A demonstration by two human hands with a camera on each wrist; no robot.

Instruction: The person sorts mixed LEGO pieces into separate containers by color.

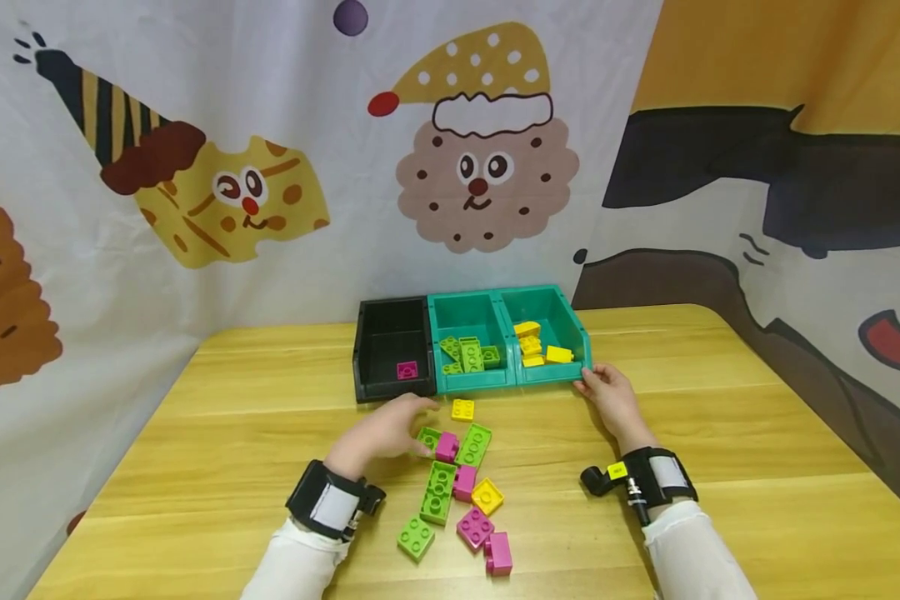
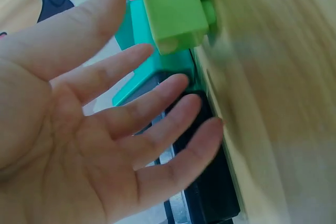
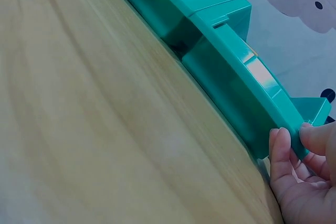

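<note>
My left hand hovers over the table's middle, its fingers loosely spread and holding nothing. Just beyond its fingertips lie a green toy brick and a magenta brick. In the left wrist view, the palm faces the camera, with a green brick past the thumb and index finger. At the far right, my right hand pinches the front corner of the right teal bin. The right wrist view has the thumb on the rim and fingers against the front wall.
Beside that bin stand a middle teal bin with green bricks and a black bin with one magenta brick. Yellow bricks lie in the right bin. Several loose green, magenta and yellow bricks are scattered in front.
</note>
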